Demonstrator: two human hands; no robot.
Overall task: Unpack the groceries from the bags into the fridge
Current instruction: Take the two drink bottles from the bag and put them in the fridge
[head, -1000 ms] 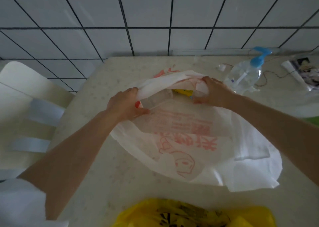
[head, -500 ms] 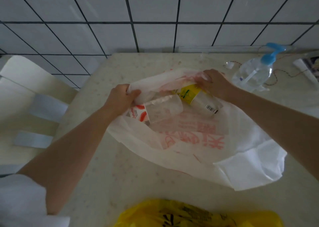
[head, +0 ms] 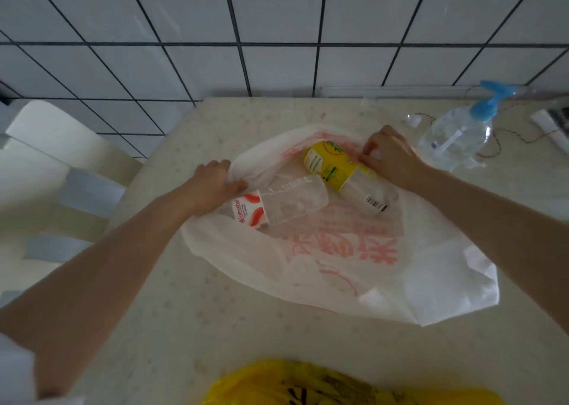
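A: From the head camera, what do the hands have?

B: Each grips one side of the mouth of the white plastic bag (head: 354, 260), which lies on the pale speckled table (head: 191, 309). The left hand (head: 212, 186) has its fingers curled round a bunched fold of the bag's left rim. The right hand (head: 389, 155) pinches the far right rim, fingers bent over the plastic.

A: And the groceries?

B: Two bottles lie on their sides inside the open mouth, between the hands. The clear bottle with the red and white label (head: 283, 203) is just beside the left hand. The bottle with the yellow label (head: 335, 166) lies beyond it, its clear end with a barcode under the right wrist. The two look to be touching, or nearly so.

A: Anything else around?

B: A yellow bag (head: 338, 386) at the near edge, a clear pump bottle with a blue top (head: 462, 133) right of the right hand, a white chair (head: 52, 158) to the left, and a tiled wall (head: 277, 29) behind.
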